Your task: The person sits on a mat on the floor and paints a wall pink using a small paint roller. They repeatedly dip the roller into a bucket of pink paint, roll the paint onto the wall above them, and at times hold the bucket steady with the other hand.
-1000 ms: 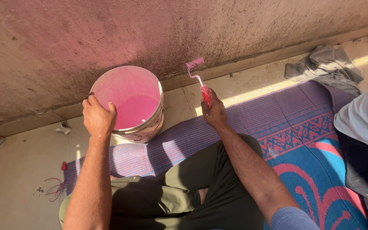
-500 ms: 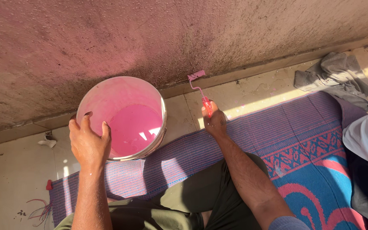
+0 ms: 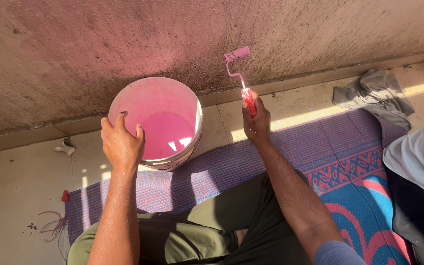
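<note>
Fingers (image 3: 123, 128) of the left hand (image 3: 121, 145) are curled over the near rim of the round white plastic bucket of pink paint (image 3: 160, 122); right of the bucket, the right hand (image 3: 257, 122) is closed round the small pink roller's red handle (image 3: 248, 100), its sleeve held against the rough wall (image 3: 123, 44).

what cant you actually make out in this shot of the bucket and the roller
- Head view: the lower outer wall of the round white plastic bucket of pink paint is hidden by its own rim and the left hand gripping it.
- The small pink paint roller has its red handle mostly covered by the right hand.
- The person in pale clothing is cut off by the right edge.
</note>
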Demonstrator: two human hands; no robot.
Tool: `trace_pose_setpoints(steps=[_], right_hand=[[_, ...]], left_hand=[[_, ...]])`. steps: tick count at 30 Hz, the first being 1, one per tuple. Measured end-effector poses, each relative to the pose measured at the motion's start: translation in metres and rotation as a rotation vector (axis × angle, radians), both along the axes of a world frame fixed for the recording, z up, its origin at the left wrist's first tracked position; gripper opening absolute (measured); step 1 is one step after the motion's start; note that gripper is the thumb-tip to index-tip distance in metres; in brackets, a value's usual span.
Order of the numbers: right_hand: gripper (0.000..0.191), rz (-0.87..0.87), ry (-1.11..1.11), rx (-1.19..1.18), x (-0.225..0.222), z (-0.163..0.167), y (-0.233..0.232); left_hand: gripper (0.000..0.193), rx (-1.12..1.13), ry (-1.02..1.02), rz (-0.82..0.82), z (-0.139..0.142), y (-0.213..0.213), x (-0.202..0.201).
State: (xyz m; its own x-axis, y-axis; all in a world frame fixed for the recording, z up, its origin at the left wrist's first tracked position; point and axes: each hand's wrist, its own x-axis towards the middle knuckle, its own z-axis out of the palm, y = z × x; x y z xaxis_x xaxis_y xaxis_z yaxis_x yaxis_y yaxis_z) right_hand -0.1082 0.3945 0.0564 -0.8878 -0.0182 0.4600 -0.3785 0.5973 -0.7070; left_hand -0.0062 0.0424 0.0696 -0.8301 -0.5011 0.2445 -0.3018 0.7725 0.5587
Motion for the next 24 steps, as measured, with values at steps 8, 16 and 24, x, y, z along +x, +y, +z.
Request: trace_pose_setpoints(steps=[8, 16, 24], right_hand=[[0.062, 0.105, 0.264, -0.009, -0.064, 0.156, -0.011], [0.029, 0.087, 0.907, 0.429, -0.103, 0.264, -0.004], [0.035, 0.113, 0.301, 0.077, -0.098, 0.171, -0.003]], left_hand=[[0.056, 0.258, 0.278, -0.031, -0.019, -0.010, 0.005], [0.073, 0.448, 0.447, -0.029, -0.042, -0.013, 0.005], [0.081, 0.709, 0.305, 0.103, -0.055, -0.019, 0.003]])
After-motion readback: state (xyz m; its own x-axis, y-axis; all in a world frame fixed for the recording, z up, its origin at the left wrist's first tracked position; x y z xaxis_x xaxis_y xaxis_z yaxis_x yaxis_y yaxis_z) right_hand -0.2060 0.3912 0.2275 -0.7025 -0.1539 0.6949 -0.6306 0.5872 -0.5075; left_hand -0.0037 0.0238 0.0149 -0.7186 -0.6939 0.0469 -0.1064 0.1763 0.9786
